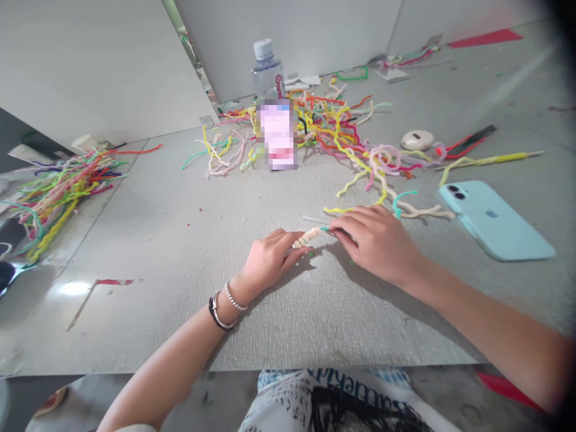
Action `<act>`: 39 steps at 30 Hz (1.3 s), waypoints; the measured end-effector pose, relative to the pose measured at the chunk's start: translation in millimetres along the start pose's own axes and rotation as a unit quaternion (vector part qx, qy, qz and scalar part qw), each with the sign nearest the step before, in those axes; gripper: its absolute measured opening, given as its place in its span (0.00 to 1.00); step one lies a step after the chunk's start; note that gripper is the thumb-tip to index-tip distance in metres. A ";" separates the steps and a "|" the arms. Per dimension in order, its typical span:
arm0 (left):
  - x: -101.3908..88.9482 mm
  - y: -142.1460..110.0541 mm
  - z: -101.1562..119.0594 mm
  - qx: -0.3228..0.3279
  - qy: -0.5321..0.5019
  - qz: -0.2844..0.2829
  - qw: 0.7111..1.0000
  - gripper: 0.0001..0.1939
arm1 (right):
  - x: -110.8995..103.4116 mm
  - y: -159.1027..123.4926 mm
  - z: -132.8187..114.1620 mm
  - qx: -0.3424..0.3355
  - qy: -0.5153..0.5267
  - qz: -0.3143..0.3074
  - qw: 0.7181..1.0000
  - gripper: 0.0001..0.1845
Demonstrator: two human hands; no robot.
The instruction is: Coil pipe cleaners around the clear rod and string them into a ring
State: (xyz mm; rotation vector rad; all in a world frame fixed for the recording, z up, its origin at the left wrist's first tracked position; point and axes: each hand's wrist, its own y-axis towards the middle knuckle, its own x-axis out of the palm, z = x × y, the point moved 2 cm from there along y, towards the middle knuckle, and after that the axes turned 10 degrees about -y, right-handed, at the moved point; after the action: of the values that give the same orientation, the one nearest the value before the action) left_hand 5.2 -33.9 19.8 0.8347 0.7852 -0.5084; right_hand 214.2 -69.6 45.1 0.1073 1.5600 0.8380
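A short cream pipe cleaner coil (pixel 308 238), wound in tight turns, spans the gap between both hands above the table. Its left end is pinched by the thumb and fingers of my left hand (pixel 270 258). From its right end a teal pipe cleaner (pixel 324 229) sticks out, and my right hand (pixel 375 243) closes its fingertips on that. A thin pale rod (pixel 315 219) shows just behind the right fingertips; whether it is held I cannot tell. Behind my right hand lie a yellow pipe cleaner (pixel 337 210) and a twisted beige one (pixel 425 211).
A light blue phone (pixel 499 222) lies at right. Behind are a white oval case (pixel 417 140), a yellow pen-like stick (pixel 513 158), a clear bottle (pixel 269 78) and a blurred-out screen (pixel 279 135) among tangled pipe cleaners. Another pile of pipe cleaners (pixel 67 192) lies at left.
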 end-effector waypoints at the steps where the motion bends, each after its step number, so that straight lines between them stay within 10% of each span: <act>1: -0.4 0.0 0.6 0.001 0.001 -0.004 1.000 0.22 | -0.1 0.0 -0.3 0.000 0.000 -0.001 1.000 0.04; 29: 0.2 0.6 1.5 0.002 0.031 -0.019 0.999 0.23 | -3.7 1.0 2.9 -0.114 -0.020 -0.013 0.993 0.08; 39: -0.1 0.0 -0.6 0.000 0.034 0.007 0.999 0.21 | -5.1 2.8 -0.5 -0.048 0.003 -0.013 0.999 0.08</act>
State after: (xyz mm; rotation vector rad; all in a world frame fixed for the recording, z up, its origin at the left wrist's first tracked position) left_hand 4.9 -33.4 19.7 0.8607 0.8418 -0.4683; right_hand 213.6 -70.5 50.8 0.0153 1.5206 0.8909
